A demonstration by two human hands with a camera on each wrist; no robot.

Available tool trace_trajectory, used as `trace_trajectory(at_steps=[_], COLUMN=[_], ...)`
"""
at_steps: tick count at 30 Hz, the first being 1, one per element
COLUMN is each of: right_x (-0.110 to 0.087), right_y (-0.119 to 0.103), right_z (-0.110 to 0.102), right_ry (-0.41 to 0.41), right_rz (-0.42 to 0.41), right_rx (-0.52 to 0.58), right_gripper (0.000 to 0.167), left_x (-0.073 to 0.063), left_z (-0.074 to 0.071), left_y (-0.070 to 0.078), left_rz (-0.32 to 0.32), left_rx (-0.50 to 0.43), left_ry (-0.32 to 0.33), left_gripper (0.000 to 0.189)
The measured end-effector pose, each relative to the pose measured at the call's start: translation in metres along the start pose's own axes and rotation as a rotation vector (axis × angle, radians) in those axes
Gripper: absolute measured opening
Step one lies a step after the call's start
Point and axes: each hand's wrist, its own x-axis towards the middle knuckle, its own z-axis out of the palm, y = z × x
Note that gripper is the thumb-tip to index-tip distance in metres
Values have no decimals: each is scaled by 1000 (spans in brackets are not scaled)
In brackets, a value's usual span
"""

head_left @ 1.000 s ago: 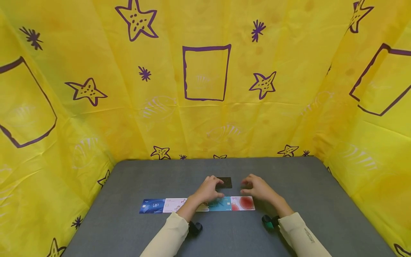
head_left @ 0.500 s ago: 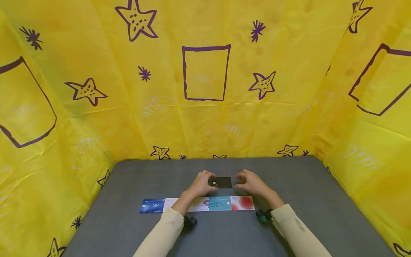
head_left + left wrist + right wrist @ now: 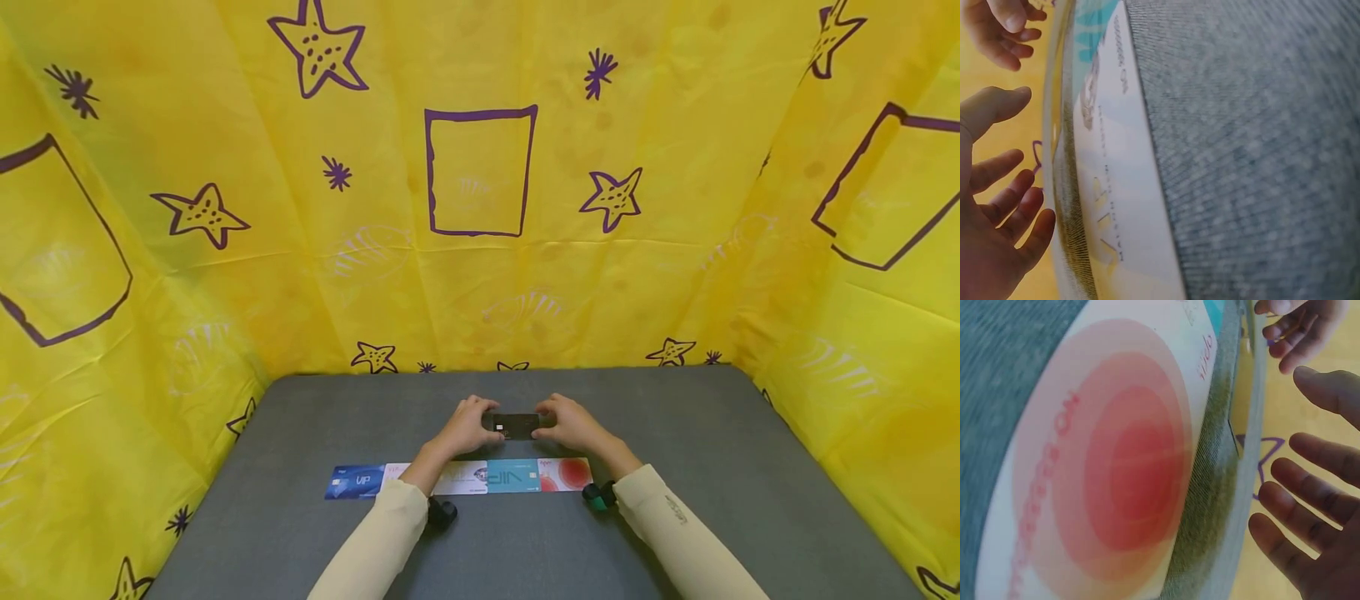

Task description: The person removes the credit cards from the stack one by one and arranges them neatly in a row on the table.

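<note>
A black card (image 3: 517,427) with a small chip mark lies flat on the grey table beyond a row of cards. At its left end is my left hand (image 3: 463,427), thumb and index finger spread near the corners. My right hand (image 3: 572,423) frames the right end in the same way, thumb nearer me. In the left wrist view the left fingers (image 3: 1004,200) are loosely bent and apart; the right fingers (image 3: 1310,506) are spread in the right wrist view. Whether fingertips touch the card is too small to tell.
The row nearer me holds a blue VIP card (image 3: 354,482), pale cards (image 3: 459,481) partly behind the left forearm, a teal card (image 3: 513,476) and a white card with red circles (image 3: 572,474). Yellow patterned cloth (image 3: 480,300) stands behind the table (image 3: 337,550) and at both sides.
Both hands have moved away from me to the black card; the left also shifted left, and the right came in leftward to the card's right end. The cards lie where they were.
</note>
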Motion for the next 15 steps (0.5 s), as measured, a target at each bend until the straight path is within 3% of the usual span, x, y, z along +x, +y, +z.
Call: trace_trajectory(at_steps=[15], right_x=[16], right_y=[2], right_z=[19], right_ry=[-28], right_rz=[24], right_rx=[-61], right_gripper=[48], left_x=[7], left_z=[5], left_y=[-2], left_rz=[-17], left_rx=[33], left_ry=[-62], left_gripper=[63])
